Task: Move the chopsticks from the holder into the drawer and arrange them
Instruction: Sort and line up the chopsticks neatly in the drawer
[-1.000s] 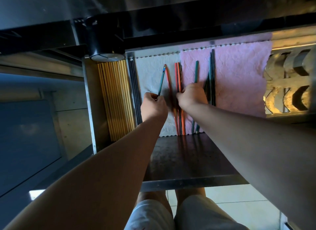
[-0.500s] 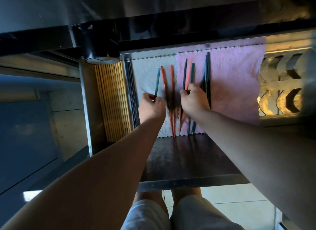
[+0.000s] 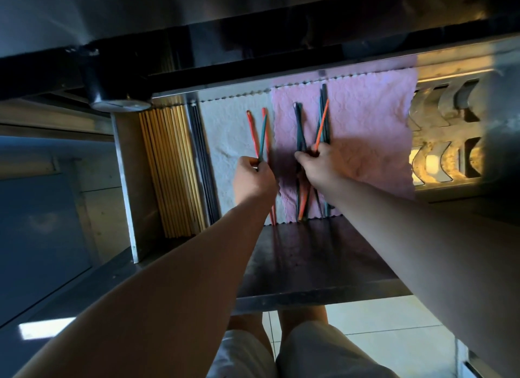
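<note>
At the drawer's (image 3: 123, 181) left lie yellow sticks (image 3: 171, 169). Your left hand (image 3: 253, 178) pinches a teal stick (image 3: 263, 138) over the white cloth (image 3: 225, 141), crossing two red ones (image 3: 251, 130). Your right hand (image 3: 318, 164) pinches an orange stick (image 3: 322, 124) among dark ones (image 3: 298, 127) on the pink cloth (image 3: 371, 119).

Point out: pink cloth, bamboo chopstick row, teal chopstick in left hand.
pink cloth (image 3: 371, 141), head view, bare middle right of the hands.
bamboo chopstick row (image 3: 171, 169), head view, mid-length of the sticks.
teal chopstick (image 3: 263, 137), head view, shaft above left hand.
</note>
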A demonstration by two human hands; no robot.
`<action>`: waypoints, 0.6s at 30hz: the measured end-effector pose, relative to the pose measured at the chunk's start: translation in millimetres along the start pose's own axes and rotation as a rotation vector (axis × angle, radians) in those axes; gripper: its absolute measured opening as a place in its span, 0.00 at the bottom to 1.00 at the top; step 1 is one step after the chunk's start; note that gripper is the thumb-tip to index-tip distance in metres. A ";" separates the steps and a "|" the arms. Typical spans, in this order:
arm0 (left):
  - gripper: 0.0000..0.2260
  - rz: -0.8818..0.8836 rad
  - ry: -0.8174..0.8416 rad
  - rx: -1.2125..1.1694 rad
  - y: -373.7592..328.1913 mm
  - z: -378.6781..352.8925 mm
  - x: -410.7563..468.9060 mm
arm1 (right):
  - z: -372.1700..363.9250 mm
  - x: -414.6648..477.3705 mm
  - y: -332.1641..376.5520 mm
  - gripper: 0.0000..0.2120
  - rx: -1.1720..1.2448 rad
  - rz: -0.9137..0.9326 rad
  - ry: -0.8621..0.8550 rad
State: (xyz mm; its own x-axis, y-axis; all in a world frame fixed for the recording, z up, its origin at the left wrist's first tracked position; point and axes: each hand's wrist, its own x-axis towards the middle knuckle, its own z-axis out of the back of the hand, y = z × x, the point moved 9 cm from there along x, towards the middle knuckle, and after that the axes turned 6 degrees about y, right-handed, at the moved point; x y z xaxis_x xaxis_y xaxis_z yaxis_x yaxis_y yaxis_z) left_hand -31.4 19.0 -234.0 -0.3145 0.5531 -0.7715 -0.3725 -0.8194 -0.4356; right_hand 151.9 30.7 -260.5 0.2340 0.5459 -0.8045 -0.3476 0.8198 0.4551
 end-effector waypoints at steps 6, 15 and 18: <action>0.03 -0.016 0.018 0.030 -4.8 -11.1 -7.7 | 5.6 -2.7 6.0 0.07 -0.087 -0.005 -0.008; 0.02 -0.063 0.063 0.035 -28.0 -39.8 -15.8 | 24.1 -5.1 4.8 0.07 -0.118 0.011 0.019; 0.04 -0.047 0.086 0.063 -29.5 -49.7 -12.6 | 31.9 -9.4 2.9 0.13 -0.168 -0.018 0.048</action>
State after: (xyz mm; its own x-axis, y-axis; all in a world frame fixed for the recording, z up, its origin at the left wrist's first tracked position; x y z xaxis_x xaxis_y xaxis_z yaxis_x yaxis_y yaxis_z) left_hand 27.0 28.8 -234.5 -0.2202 0.5732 -0.7893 -0.4404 -0.7804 -0.4439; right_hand 177.6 33.5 -239.4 0.1990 0.5196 -0.8309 -0.4913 0.7865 0.3741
